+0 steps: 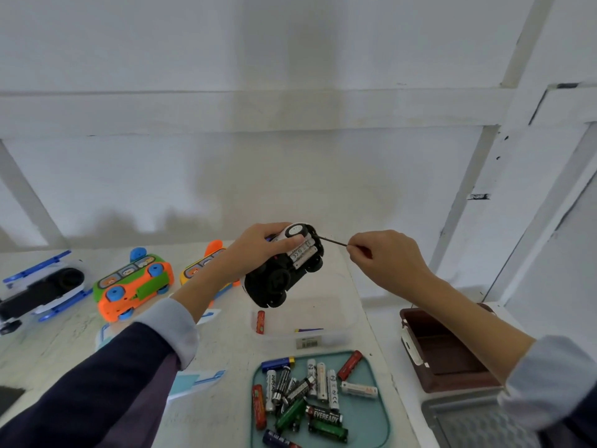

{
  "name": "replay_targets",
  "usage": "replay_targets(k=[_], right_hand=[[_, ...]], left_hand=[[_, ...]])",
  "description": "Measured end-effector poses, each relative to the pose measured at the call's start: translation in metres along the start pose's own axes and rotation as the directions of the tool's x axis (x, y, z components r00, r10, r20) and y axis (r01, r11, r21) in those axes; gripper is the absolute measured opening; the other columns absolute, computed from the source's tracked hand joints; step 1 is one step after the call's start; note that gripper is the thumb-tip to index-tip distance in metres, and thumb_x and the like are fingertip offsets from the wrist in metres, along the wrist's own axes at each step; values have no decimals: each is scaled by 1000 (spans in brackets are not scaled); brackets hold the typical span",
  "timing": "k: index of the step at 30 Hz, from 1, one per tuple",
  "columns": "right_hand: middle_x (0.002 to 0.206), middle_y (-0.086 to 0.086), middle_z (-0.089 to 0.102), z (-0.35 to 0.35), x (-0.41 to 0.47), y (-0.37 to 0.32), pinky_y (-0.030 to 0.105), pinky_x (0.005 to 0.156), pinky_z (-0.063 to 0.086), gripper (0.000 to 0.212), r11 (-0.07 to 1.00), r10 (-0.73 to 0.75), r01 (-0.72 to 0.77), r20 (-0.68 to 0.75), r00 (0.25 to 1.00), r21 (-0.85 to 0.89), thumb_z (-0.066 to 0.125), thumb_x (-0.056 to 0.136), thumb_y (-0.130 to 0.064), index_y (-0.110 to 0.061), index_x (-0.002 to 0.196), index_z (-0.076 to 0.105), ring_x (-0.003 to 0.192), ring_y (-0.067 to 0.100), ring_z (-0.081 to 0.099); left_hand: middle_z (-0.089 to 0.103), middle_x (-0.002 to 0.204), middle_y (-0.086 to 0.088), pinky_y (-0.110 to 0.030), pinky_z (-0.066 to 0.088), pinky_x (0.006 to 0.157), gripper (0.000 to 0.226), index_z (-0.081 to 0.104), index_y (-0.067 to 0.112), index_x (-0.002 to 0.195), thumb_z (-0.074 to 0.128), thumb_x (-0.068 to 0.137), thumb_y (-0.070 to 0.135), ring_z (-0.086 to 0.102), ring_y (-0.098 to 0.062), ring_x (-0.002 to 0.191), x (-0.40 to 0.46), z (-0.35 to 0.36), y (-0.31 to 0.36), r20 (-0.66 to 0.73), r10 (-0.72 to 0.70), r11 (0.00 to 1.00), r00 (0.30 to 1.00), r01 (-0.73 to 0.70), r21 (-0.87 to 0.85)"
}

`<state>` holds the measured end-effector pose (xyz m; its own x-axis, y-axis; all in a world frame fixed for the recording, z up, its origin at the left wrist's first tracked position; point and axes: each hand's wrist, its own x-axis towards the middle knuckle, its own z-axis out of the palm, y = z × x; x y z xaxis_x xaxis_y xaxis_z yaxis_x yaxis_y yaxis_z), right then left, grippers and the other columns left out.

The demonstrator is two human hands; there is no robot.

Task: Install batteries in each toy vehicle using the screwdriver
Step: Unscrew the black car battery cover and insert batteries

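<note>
My left hand [258,245] grips a black toy car [282,276] held upside down above the table, thumb across its white rear. White batteries [303,255] show in its open underside bay. My right hand [384,257] pinches a thin screwdriver [332,240]; its tip touches the car's far edge. A green-and-orange toy vehicle [132,282] lies on the table to the left, a yellow-and-orange one [206,265] sits partly hidden behind my left wrist, and a white-and-blue toy [38,291] lies at the far left.
A teal tray [381,415] at the front holds several loose batteries. A clear plastic box [339,318] with a red battery [261,321] stands under the car. A brown box [442,354] and a grey container [468,421] stand on the right. Blue-and-white parts [193,383] lie front left.
</note>
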<state>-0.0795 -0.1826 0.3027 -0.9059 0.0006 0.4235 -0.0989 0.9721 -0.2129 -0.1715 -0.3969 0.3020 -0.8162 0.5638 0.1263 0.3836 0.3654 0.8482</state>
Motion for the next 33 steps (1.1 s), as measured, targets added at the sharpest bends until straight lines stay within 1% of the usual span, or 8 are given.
replay_targets(k=[3, 6, 9, 14, 18, 24, 28, 33], right_hand=[[60, 2, 56, 0, 0, 1, 28, 54, 36, 26, 1000, -19, 19, 6, 1000, -14, 46, 90, -23, -11, 69, 56, 61, 21, 51], [62, 2, 57, -1, 0, 6, 27, 53, 34, 25, 998, -46, 47, 29, 999, -48, 46, 90, -22, -12, 71, 58, 62, 21, 51], [61, 1, 57, 0, -1, 10, 26, 51, 31, 24, 994, -72, 78, 73, 995, -76, 46, 89, -21, -12, 70, 58, 59, 20, 47], [63, 0, 61, 3, -4, 19, 27, 57, 41, 25, 986, -107, 122, 133, 985, -110, 46, 89, -23, -13, 72, 61, 62, 20, 54], [64, -1, 61, 4, -7, 24, 28, 58, 43, 25, 984, -119, 137, 149, 982, -114, 45, 89, -24, -14, 73, 61, 62, 19, 54], [62, 3, 58, 2, -9, 25, 27, 52, 35, 25, 991, -75, 86, 97, 992, -107, 46, 89, -22, -10, 71, 59, 60, 23, 50], [56, 1, 45, 1, -10, 17, 26, 49, 25, 27, 997, -34, 36, 23, 999, -69, 46, 89, -21, -12, 64, 47, 55, 19, 36], [64, -3, 54, 1, -12, 11, 28, 56, 38, 25, 998, -9, 10, 18, 1000, -65, 43, 92, -24, -15, 72, 55, 63, 21, 51]], left_hand=[[71, 98, 11, -17, 50, 78, 19, 67, 33, 109, 62, 90, 34, 66, -2, 86, 0, 1, -1, -5, -1, 1000, 1000, 1, 16], [67, 95, 17, -17, 48, 78, 19, 65, 32, 107, 66, 88, 33, 62, -1, 88, 0, 3, 0, -12, 50, 986, 999, -47, 163], [65, 101, 5, -28, 47, 85, 30, 64, 26, 115, 67, 87, 36, 59, -15, 94, -1, 6, 0, 16, 63, 946, 998, -65, 317], [64, 109, -1, -36, 47, 92, 46, 59, 25, 126, 66, 85, 46, 57, -19, 101, 2, 11, -6, 68, 9, 909, 998, -36, 414], [63, 112, 2, -36, 47, 94, 58, 59, 25, 127, 67, 78, 56, 58, -18, 103, 2, 15, -7, 92, -18, 921, 996, -20, 389], [67, 101, 12, -24, 49, 86, 23, 64, 34, 111, 66, 88, 34, 63, -12, 98, 2, 19, -8, 64, 3, 981, 998, -15, 193], [71, 102, 10, -23, 52, 82, 22, 66, 35, 112, 63, 90, 35, 67, -11, 95, 1, 20, -8, 29, -8, 1000, 1000, 8, -1], [71, 102, 6, -24, 54, 80, 14, 65, 40, 104, 59, 92, 35, 68, -14, 93, -1, 26, -6, 25, 9, 995, 1000, -6, -100]])
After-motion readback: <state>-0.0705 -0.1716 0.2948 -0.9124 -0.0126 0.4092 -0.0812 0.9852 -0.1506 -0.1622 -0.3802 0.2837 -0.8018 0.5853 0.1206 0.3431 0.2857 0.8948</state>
